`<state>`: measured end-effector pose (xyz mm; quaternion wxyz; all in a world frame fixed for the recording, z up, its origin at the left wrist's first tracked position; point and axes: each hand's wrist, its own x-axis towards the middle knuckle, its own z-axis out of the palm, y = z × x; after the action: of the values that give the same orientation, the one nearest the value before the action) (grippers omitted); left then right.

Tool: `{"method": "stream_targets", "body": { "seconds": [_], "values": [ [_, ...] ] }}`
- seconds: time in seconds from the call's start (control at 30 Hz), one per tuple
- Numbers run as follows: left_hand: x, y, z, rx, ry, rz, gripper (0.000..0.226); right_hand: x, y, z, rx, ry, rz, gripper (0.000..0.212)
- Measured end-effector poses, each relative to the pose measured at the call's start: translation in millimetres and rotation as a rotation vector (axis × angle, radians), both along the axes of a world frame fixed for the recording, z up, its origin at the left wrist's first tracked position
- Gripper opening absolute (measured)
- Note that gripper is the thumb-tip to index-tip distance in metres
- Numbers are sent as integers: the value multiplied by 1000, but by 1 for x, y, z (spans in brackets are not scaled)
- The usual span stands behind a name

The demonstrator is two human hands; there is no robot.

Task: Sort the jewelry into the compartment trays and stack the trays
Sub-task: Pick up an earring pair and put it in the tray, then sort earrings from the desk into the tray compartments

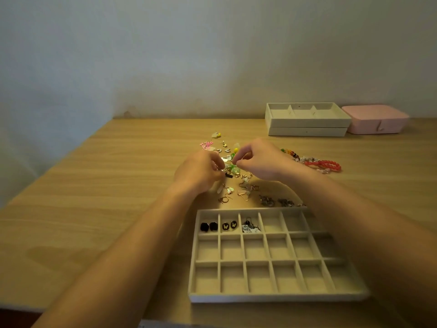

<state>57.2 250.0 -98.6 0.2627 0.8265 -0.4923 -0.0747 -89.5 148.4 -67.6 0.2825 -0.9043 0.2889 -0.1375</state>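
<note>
Head view. The left grip (198,172) and right grip (257,159) meet over the loose jewelry (244,185), which lies on the bench (118,185) just beyond the near tray (272,298).

The right grip pinches a small piece between thumb and forefinger at the top of the pile. The left grip's fingers are curled down into the pile. Blur prevents telling whether they hold a piece. Both grips hide the middle of the pile.

The near tray is a grid of compartments. In its far row:
- the first compartment from the left holds two black studs (209,226);
- the second holds two black ovals (229,225);
- the third holds a black-and-white piece (249,227).

The right forearm crosses the tray's right side and covers that column.

Right of the pile lie beaded bracelets (324,165), one of them red. At the far right, by the wall, two stacked trays (307,131) stand just beside a pink box (376,119).
</note>
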Motion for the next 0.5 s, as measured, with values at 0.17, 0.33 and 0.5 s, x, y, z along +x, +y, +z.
{"method": "stream_targets", "body": {
  "seconds": [0.17, 0.33, 0.5],
  "values": [
    [1, -7, -9, -28, -36, 6, 11, 6, -9, -11, 24, -80, -39, 16],
    [-1, -8, -9, -36, -122, 5, 6, 8, -13, -14, 27, -159, -82, 14],
    [2, -8, -12, -23, -73, 16, 10, 3, -10, -11, 40, -162, -80, 16]
  ]
}}
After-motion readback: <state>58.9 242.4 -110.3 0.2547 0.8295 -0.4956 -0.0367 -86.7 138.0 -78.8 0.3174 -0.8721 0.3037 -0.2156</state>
